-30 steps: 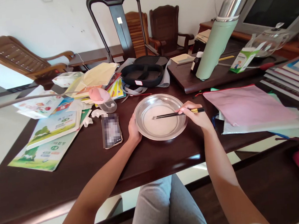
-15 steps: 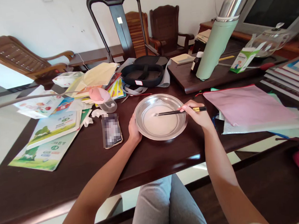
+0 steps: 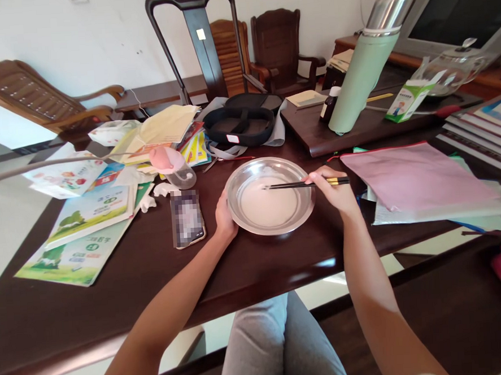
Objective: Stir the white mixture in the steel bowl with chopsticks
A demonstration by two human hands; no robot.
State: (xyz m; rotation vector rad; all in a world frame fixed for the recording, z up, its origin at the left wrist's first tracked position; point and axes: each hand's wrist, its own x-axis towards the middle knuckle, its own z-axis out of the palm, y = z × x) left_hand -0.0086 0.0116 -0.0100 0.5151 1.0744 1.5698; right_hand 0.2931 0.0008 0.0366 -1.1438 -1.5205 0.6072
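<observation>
A shallow steel bowl (image 3: 302, 207) holding pale batter sits on the dark wooden table (image 3: 133, 279) in front of me. My left hand (image 3: 224, 218) grips its left rim, fingers curled against the metal. My right hand (image 3: 333, 189) is closed on a pair of black chopsticks (image 3: 293, 184) with gold bands. The chopsticks lie nearly level, and their tips reach over the far part of the batter.
A phone (image 3: 187, 218) lies just left of the bowl. Children's books (image 3: 85, 217) and a pink-lidded cup (image 3: 173, 165) crowd the left. A black divided case (image 3: 240, 125) lies behind. A green thermos (image 3: 365, 61) and a pink folder (image 3: 415, 180) are on the right.
The chopstick tips have swept from the bowl's middle toward its far side, and my right hand has shifted slightly right and away. My left hand has stayed on the rim.
</observation>
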